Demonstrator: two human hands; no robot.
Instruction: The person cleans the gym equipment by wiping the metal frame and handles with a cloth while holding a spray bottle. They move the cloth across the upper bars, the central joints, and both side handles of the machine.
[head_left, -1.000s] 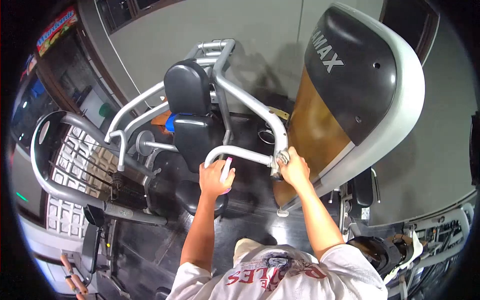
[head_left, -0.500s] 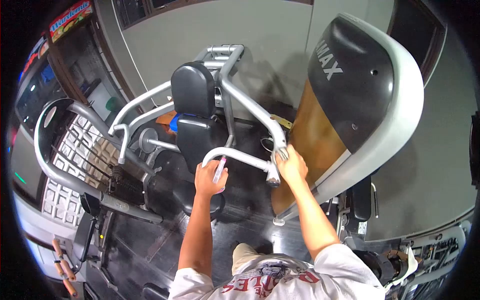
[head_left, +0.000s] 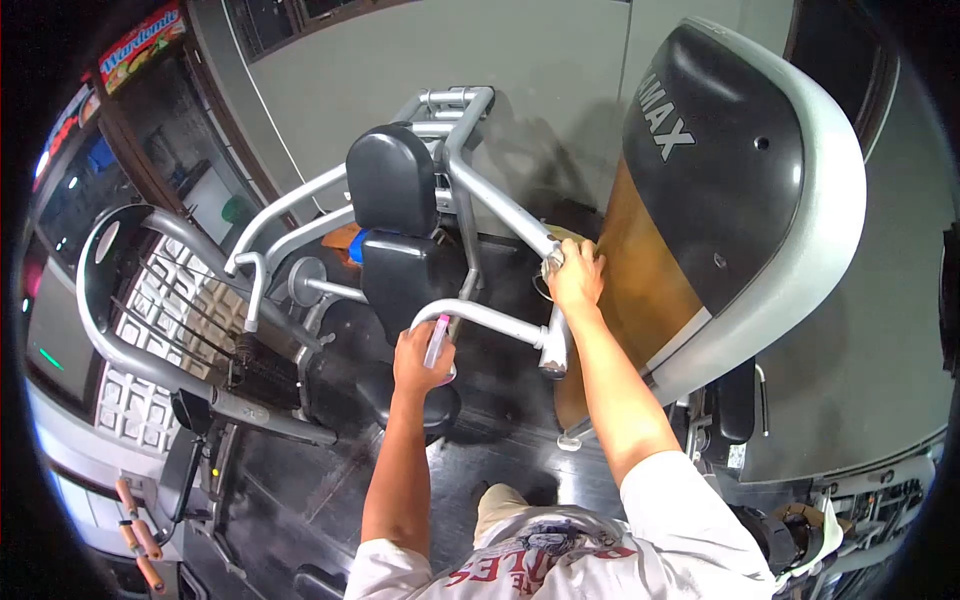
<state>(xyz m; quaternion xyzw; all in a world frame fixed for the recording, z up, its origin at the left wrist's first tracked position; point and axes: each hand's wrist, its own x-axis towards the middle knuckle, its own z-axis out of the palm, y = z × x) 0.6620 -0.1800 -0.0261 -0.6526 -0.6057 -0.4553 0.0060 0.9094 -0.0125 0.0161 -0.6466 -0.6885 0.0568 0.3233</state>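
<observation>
My left hand (head_left: 423,358) is closed round the downturned end of the machine's curved silver handle (head_left: 480,314). A clear bottle with a pink top (head_left: 436,342) is in the same hand, upright against the handle. Farther up and to the right, my right hand (head_left: 576,276) lies on the silver frame tube (head_left: 510,212), its fingers bent over a pale crumpled thing, perhaps a cloth, too small to tell. The black backrest (head_left: 390,180) stands beyond my left hand, with the black seat (head_left: 425,408) below.
A tall machine housing (head_left: 715,160) in black, gold and silver rises close on the right. Another silver machine frame (head_left: 150,370) stands at the left. Grey wall (head_left: 540,70) lies behind. Black floor (head_left: 300,480) shows below.
My right hand has slid up the frame tube, away from the handle joint. My left hand stays at the handle's end with the bottle. The view has shifted slightly.
</observation>
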